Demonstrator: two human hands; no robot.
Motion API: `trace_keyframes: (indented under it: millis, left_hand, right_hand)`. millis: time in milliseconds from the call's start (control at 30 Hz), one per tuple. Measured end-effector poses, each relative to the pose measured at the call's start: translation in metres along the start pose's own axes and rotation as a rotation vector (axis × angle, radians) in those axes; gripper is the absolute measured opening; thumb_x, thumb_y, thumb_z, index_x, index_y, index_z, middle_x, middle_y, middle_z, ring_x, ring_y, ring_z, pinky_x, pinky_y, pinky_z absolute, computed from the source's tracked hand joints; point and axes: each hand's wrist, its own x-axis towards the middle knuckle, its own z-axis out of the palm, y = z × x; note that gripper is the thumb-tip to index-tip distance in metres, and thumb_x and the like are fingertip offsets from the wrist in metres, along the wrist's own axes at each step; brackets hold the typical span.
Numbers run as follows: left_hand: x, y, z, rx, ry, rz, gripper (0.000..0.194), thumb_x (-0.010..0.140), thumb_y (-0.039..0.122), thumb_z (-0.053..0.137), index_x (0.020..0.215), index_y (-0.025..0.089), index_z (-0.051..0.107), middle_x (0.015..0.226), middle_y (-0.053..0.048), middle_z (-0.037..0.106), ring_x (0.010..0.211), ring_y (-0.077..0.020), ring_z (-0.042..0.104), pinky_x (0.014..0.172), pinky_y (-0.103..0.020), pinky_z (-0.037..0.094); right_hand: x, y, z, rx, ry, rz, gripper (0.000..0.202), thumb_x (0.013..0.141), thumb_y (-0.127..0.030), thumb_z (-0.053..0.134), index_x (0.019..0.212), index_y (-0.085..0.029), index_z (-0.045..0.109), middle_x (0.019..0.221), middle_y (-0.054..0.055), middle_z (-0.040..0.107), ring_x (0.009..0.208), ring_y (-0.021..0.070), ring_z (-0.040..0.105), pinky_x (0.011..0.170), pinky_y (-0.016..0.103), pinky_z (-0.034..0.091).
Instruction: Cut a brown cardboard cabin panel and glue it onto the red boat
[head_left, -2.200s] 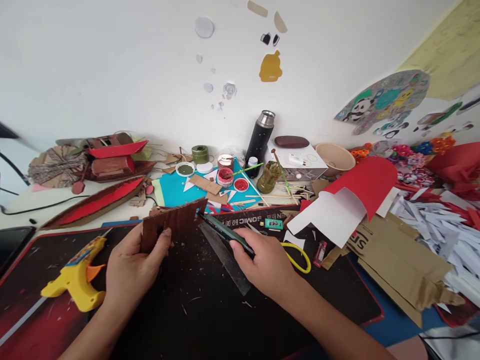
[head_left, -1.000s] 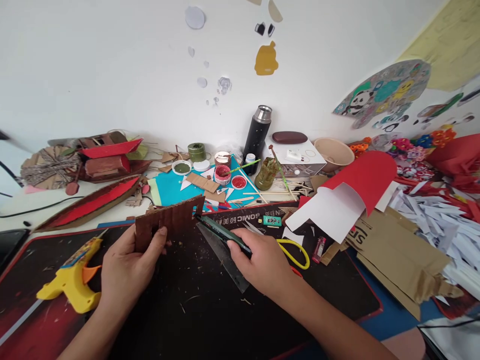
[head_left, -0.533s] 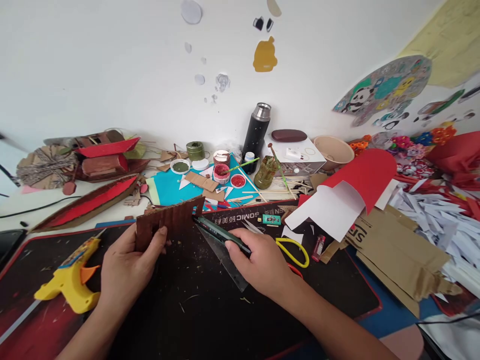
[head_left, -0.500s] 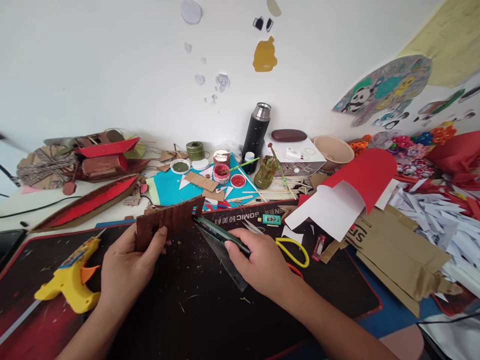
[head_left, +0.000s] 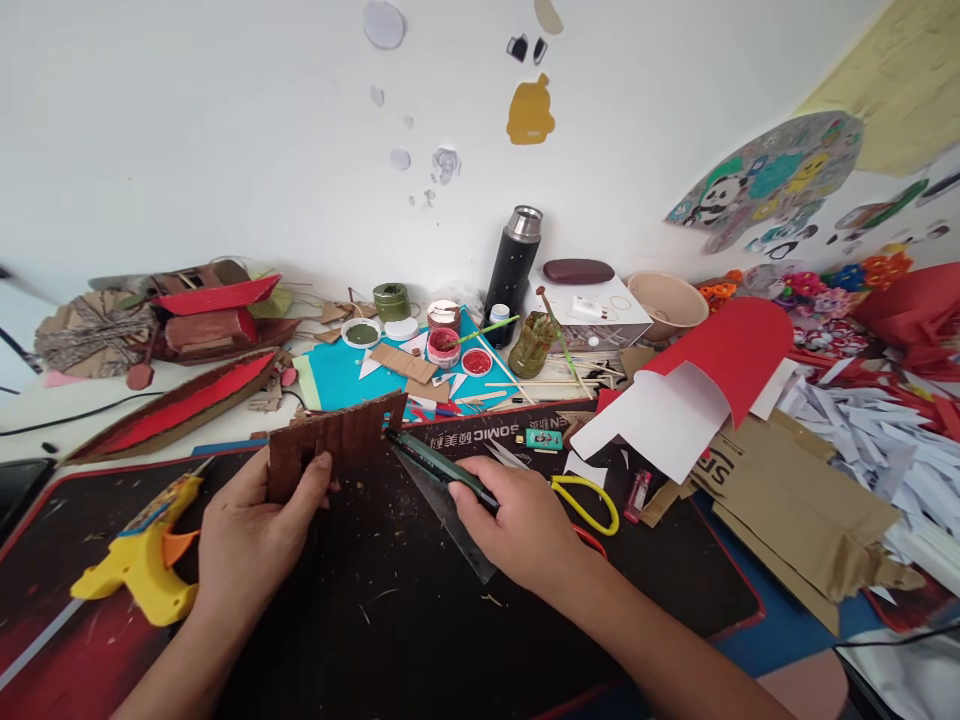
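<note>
My left hand [head_left: 259,530] grips the left end of a brown corrugated cardboard piece [head_left: 349,435], which stands on edge above the black mat [head_left: 330,630]. Cut-outs show near its left and right ends. In my right hand [head_left: 517,520] is a dark green pen-like tool [head_left: 435,467], its tip close to the cardboard's right end; whether it touches cannot be made out. Beneath the tool lies a clear triangular ruler [head_left: 457,525], partly hidden by my right hand.
A yellow glue gun [head_left: 146,560] lies left of my left hand. Yellow-handled scissors [head_left: 592,503] and a red lighter [head_left: 637,497] are on the right. Behind stand paint pots [head_left: 442,347], a jar [head_left: 532,345] and a black flask [head_left: 512,265]. Cardboard sheets [head_left: 810,510] lie right.
The cardboard and my left hand have shifted very slightly to the left. My right hand and the tool have barely moved.
</note>
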Motion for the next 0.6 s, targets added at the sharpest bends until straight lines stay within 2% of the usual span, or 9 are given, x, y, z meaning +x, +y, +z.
trace_keyframes:
  millis: [133, 233, 367, 500, 600]
  left_hand:
    - [0.003, 0.007, -0.004, -0.02, 0.014, -0.095, 0.033, 0.087, 0.057, 0.067, 0.078, 0.026, 0.064, 0.063, 0.001, 0.07, 0.063, -0.0225, 0.064, 0.063, -0.035, 0.05]
    - [0.005, 0.01, -0.006, -0.128, 0.017, -0.176, 0.027, 0.089, 0.052, 0.068, 0.085, 0.026, 0.064, 0.062, 0.005, 0.068, 0.06, -0.0191, 0.062, 0.062, -0.032, 0.05]
    - [0.009, 0.002, -0.003, -0.366, -0.05, -0.228, 0.026, 0.088, 0.049, 0.071, 0.097, 0.026, 0.065, 0.066, 0.006, 0.066, 0.057, -0.0156, 0.058, 0.054, -0.029, 0.048]
    - [0.013, -0.009, 0.0, -0.409, -0.077, -0.257, 0.032, 0.083, 0.052, 0.075, 0.097, 0.024, 0.065, 0.065, 0.003, 0.064, 0.054, -0.0166, 0.057, 0.048, -0.029, 0.046]
    - [0.013, -0.01, 0.0, -0.415, -0.101, -0.264, 0.033, 0.082, 0.052, 0.076, 0.097, 0.025, 0.065, 0.065, 0.002, 0.064, 0.054, -0.0177, 0.057, 0.048, -0.029, 0.046]
  right_hand:
    - [-0.002, 0.003, -0.004, 0.037, 0.018, -0.04, 0.024, 0.101, -0.033, 0.055, 0.111, -0.025, 0.076, 0.092, 0.003, 0.081, 0.079, 0.0207, 0.073, 0.07, 0.031, 0.047]
    - [-0.003, 0.005, -0.007, 0.071, 0.033, -0.074, 0.023, 0.101, -0.032, 0.056, 0.11, -0.025, 0.075, 0.093, 0.001, 0.08, 0.081, 0.0194, 0.073, 0.071, 0.029, 0.048]
    - [-0.001, 0.007, -0.009, 0.073, 0.089, -0.09, 0.024, 0.102, -0.033, 0.056, 0.114, -0.025, 0.075, 0.1, 0.002, 0.081, 0.089, 0.0202, 0.075, 0.078, 0.03, 0.051]
    - [0.001, 0.004, -0.01, 0.024, 0.067, -0.108, 0.025, 0.103, -0.034, 0.054, 0.113, -0.025, 0.075, 0.097, 0.003, 0.081, 0.087, 0.0211, 0.075, 0.077, 0.03, 0.05]
    - [0.002, 0.0, -0.01, -0.015, 0.023, -0.104, 0.024, 0.103, -0.033, 0.054, 0.112, -0.025, 0.075, 0.095, 0.002, 0.081, 0.086, 0.021, 0.075, 0.075, 0.03, 0.05]
